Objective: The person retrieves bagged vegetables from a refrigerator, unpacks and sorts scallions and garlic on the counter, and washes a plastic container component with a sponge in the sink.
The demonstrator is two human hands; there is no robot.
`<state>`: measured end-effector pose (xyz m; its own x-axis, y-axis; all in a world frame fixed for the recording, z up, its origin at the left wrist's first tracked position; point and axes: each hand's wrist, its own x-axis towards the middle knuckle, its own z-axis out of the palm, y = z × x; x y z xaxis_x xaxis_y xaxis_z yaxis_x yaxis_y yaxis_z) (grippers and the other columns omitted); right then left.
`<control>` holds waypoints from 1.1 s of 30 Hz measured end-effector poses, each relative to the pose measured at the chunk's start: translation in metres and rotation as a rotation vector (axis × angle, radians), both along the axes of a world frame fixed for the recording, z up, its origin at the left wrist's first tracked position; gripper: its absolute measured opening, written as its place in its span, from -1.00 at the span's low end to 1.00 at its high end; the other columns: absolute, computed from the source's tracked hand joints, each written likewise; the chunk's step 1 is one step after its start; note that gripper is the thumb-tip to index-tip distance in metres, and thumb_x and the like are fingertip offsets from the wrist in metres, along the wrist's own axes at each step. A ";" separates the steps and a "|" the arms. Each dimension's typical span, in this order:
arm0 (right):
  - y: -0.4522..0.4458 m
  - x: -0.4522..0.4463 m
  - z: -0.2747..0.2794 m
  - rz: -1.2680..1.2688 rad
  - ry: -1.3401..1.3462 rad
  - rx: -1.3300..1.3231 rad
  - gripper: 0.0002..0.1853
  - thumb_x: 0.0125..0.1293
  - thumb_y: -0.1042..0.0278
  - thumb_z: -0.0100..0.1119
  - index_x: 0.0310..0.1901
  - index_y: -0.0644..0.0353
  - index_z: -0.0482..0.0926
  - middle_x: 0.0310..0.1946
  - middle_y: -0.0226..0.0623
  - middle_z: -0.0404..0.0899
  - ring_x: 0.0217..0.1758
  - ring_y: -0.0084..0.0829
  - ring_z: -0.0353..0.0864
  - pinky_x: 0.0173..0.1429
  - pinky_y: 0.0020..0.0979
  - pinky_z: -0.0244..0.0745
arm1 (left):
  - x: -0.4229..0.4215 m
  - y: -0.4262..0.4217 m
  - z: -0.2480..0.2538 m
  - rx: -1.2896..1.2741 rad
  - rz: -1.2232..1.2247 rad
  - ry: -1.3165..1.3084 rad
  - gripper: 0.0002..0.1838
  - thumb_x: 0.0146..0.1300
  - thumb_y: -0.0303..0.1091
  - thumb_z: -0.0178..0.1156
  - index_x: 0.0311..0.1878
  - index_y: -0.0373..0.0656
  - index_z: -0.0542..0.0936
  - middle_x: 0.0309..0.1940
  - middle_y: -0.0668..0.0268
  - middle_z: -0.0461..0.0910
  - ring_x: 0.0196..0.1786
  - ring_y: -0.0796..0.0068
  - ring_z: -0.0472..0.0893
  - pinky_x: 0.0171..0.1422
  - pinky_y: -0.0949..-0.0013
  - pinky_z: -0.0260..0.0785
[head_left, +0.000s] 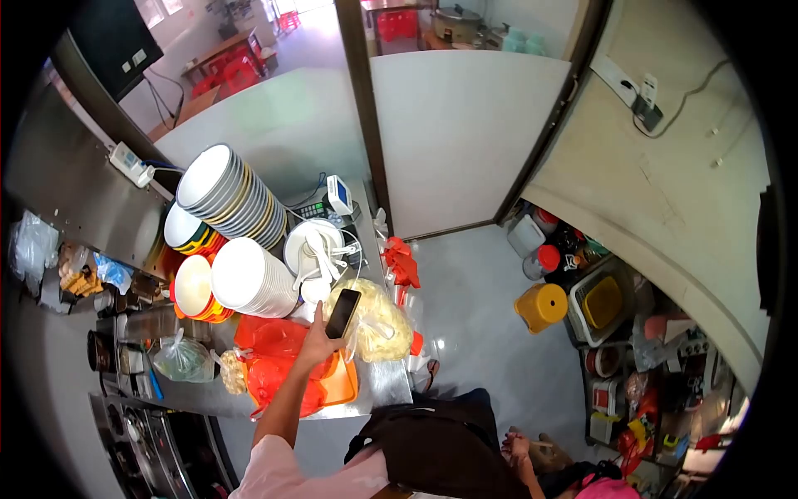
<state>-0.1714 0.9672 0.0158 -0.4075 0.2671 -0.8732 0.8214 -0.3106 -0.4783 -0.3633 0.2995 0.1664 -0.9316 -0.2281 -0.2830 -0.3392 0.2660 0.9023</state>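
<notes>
My left hand [315, 343] is closed round the lower end of a dark-screened phone [342, 313], one finger stretched up beside it. It is over the metal counter [384, 384], between a clear bag of pale yellow food [384, 326] and red plastic bags [270, 337] on an orange tray [341, 381]. At the bottom, right of the dark apron [445, 445], a small hand [517, 445], apparently my right hand, hangs low; its fingers look bent, but whether it holds anything is unclear.
Stacks of bowls [253, 279] and tall nested bowls [237, 195] stand behind the bags, beside a white container of spoons [316, 249]. A yellow stool [541, 308] is on the floor. Crowded shelves [611, 391] line the right; a bagged green item [181, 358] is left.
</notes>
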 end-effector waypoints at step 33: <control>0.141 -0.442 0.013 0.590 -0.084 0.048 -0.87 0.41 0.51 0.14 -0.11 0.40 0.57 -0.56 -0.11 0.53 -0.67 -0.32 0.45 -0.61 -0.23 0.43 | -0.281 -0.050 0.069 0.637 0.900 0.354 0.13 0.19 -0.41 0.46 0.64 -0.23 -0.14 -0.35 0.34 0.55 -0.45 0.54 0.54 -0.48 0.42 0.37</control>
